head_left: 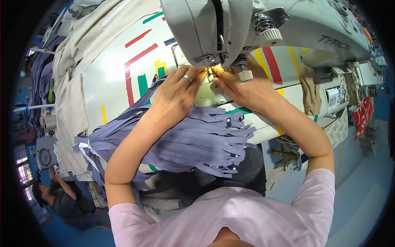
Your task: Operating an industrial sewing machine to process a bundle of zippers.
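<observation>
A grey sewing machine (230, 29) stands on a white table (107, 70) marked with coloured tape strips. Both hands meet under its head, at the needle area. My left hand (175, 92), with a ring on one finger, has its fingertips pinched at the needle, and my right hand (240, 88) pinches from the other side. What the fingertips hold is too small to make out. A thick bundle of grey-purple zippers (205, 142) lies across the table edge beneath my left forearm, tied with white tape (87, 153) at its left end.
Beige fabric pieces (72, 107) are piled along the table's left side, with purple cloth (41, 82) beyond. Another person (61, 197) in dark clothes sits at the lower left. A tan cloth (310, 92) hangs at the table's right, above a blue floor (362, 173).
</observation>
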Available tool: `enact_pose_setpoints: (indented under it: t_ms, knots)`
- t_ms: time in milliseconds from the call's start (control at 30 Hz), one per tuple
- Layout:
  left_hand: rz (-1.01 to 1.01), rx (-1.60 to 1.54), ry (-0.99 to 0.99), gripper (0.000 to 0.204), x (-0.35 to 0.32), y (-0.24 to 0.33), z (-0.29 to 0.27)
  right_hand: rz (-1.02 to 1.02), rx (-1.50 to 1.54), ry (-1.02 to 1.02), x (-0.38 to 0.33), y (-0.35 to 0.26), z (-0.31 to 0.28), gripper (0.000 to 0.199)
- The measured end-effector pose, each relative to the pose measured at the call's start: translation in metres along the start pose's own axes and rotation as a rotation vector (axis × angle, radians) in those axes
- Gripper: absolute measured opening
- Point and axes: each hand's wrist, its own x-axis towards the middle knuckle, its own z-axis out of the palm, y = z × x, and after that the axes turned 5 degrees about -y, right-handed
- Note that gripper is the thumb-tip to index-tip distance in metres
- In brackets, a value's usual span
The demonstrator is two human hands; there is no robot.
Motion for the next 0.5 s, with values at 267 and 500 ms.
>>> enact_pose_setpoints:
  t_ms: [267, 500]
  knots:
    - [0.002, -0.046, -0.051, 0.04, -0.003, -0.005, 0.0, -0.016, 0.203, 0.029, -0.002, 0.014, 0.001, 0.014]
    - [-0.023, -0.071, -0.085, 0.052, -0.002, -0.002, 0.0, -0.132, 0.149, 0.07, 0.002, 0.013, 0.002, 0.014]
